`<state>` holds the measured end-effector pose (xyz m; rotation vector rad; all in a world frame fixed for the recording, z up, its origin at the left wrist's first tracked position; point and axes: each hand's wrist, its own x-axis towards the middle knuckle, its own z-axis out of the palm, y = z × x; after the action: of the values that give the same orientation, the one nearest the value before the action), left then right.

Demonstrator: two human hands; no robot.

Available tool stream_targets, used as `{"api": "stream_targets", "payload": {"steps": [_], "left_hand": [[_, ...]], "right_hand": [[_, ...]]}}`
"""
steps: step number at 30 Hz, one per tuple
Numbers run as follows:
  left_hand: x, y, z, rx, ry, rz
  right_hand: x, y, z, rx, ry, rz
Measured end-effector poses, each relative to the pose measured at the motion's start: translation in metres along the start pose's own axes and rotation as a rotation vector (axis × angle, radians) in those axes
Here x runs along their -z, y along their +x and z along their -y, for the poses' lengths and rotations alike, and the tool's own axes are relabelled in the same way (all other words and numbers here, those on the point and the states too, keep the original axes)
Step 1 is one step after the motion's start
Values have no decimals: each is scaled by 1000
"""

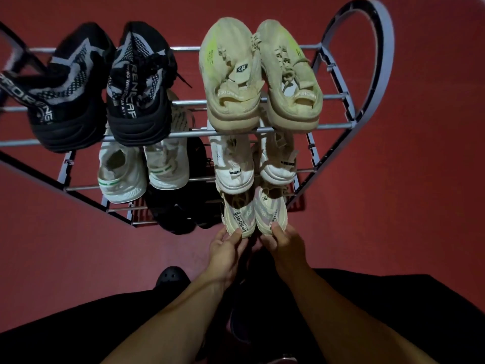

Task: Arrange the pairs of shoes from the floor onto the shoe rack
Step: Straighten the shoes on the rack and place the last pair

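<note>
Closest in, both forearms reach forward over dark clothing, and a black clog [172, 277] sits on the red floor [380, 219] just behind and to the left of the left hand [227, 249]. That hand is loosely curled, thumb pressed on the heel of the left cream knit sneaker [237, 215]. The right hand [282, 245] does the same on the heel of the right cream knit sneaker [270, 210], fingers partly closed around it. Both shoes are toes-in on the bottom tier of the grey metal shoe rack [341, 82], touching side by side.

Left of the hands on that same low tier there's a black pair [181, 214], pretty dark so details are hard to make out.

Directly beyond the hands, one tier up, a white pair [235, 166] with black heel tabs. Further left of that, white sneakers with green stripes [122, 174].

Farthest out on the top tier: beige sneakers [231, 74] straight ahead of the hands, and black and grey knit sneakers [141, 82] off to the left, heels hanging over the front bar.
</note>
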<state>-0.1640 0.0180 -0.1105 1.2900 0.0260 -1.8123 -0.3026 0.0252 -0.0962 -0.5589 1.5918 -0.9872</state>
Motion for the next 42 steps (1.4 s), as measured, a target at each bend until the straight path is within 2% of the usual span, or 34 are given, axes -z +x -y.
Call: {"api": "stream_targets", "payload": {"steps": [1,2,4,6,13,15,18,21,25,30,32,36,42], "left_hand": [[-3,6,-3,-26,3,-9],[-5,14,-7,-49,8,-20],[-10,31,-14,-70,26,-27],[-16,45,-22,-88,50,-26],[-23,66,-32,-140,158,26],[-23,69,-32,-190,285,8],[-26,66,-37,-341,666,-55],[-26,59,-42,-437,968,-52],[-8,54,-44,-423,1120,64],[41,39,-55,-320,1467,115],[62,30,-64,-265,1580,93],[103,25,-83,-174,1674,-7],[134,24,-96,-101,1670,-113]], "right_hand": [[-1,6,2,48,103,52],[0,12,8,73,91,104],[-5,29,14,113,31,-16],[-9,50,19,-38,189,-61],[-18,76,23,-94,257,-101],[-14,76,25,-123,222,-70],[-9,75,18,-176,119,13],[-11,70,15,-221,186,17],[-17,66,9,-151,129,-8],[-22,46,-9,-13,-322,-35],[-21,37,-21,20,-434,0],[-27,31,-31,-70,-532,98],[-54,30,-36,-74,-597,136]]}}
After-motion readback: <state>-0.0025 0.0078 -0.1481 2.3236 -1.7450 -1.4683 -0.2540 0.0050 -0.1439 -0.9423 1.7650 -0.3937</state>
